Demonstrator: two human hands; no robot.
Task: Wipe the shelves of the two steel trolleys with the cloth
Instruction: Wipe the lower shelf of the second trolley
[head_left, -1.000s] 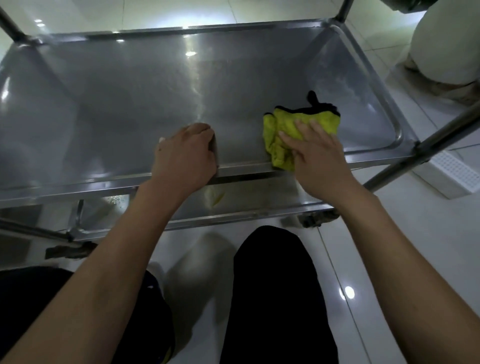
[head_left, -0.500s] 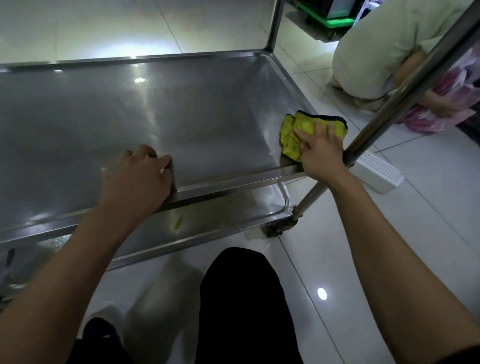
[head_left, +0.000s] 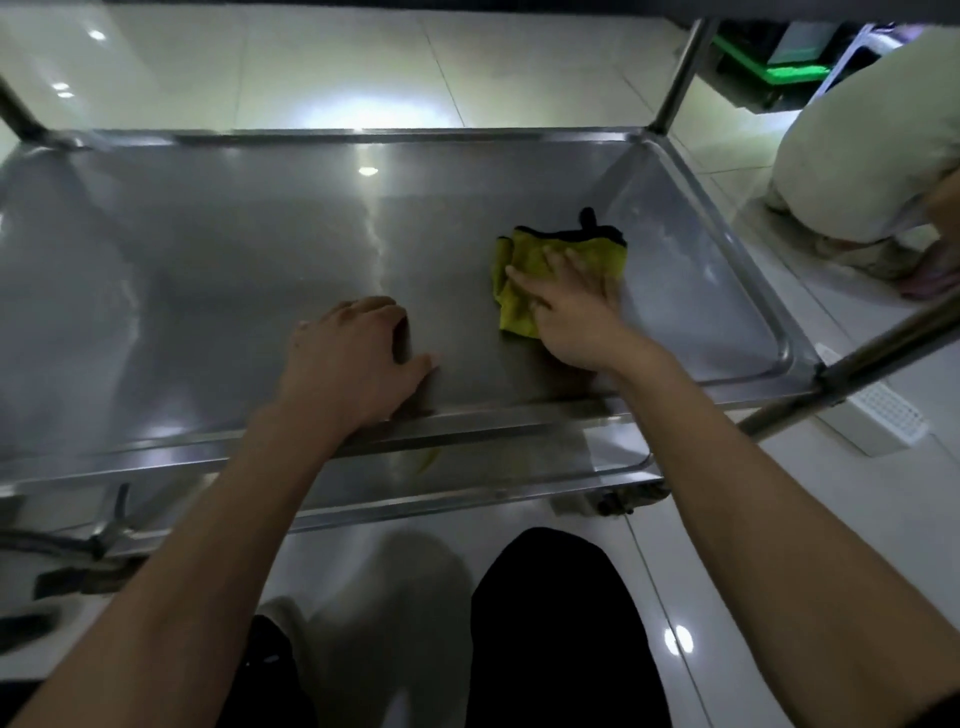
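Yellow-green microfibre cloth with black edging (head_left: 558, 275) is pressed flat on the brushed steel trolley shelf (head_left: 234, 270), right of frame centre, by the right hand (head_left: 571, 317), fingers straight and spread. Left hand (head_left: 353, 358) is rested on the shelf near its front rim, lower centre, fingers loosely curled, nothing grasped. Lower steel shelf (head_left: 493, 467) is seen beneath.

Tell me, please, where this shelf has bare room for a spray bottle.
Bare steel runs from the left hand out to the shelf's left rim and along the far rim. The right side is crowded: the right hand presses the cloth.
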